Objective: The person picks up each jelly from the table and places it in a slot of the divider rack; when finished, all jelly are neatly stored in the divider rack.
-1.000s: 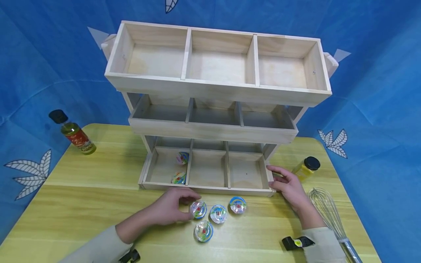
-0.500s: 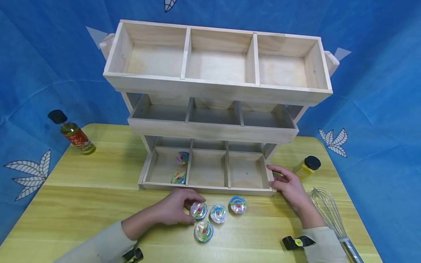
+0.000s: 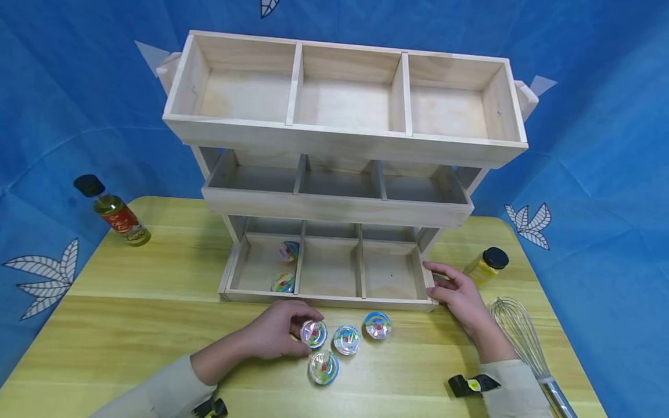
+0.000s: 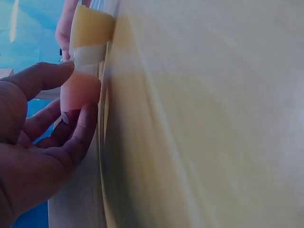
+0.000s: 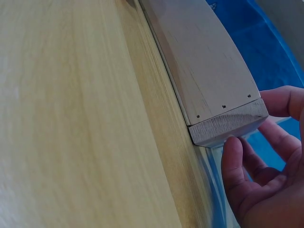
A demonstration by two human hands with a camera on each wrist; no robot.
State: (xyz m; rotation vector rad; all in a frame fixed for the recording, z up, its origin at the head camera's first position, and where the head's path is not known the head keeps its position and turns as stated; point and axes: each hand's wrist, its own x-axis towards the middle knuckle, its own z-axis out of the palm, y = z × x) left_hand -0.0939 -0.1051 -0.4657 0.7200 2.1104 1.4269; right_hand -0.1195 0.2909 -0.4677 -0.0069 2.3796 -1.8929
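Below center in the head view, left hand [image 3: 277, 331] has thumb and fingers clamped on a lidded cup [image 3: 314, 334]; three loose cups [image 3: 347, 340] sit just right of and below it. Right of center, right hand [image 3: 460, 299] grips the wooden rack [image 3: 334, 210] at its bottom-tier end. Whisk [image 3: 522, 334] lower right, near that hand.

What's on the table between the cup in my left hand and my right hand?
The head view shows a lidded cup, then a second cup, then bare tabletop up to the wooden rack, which your right hand holds by its corner.
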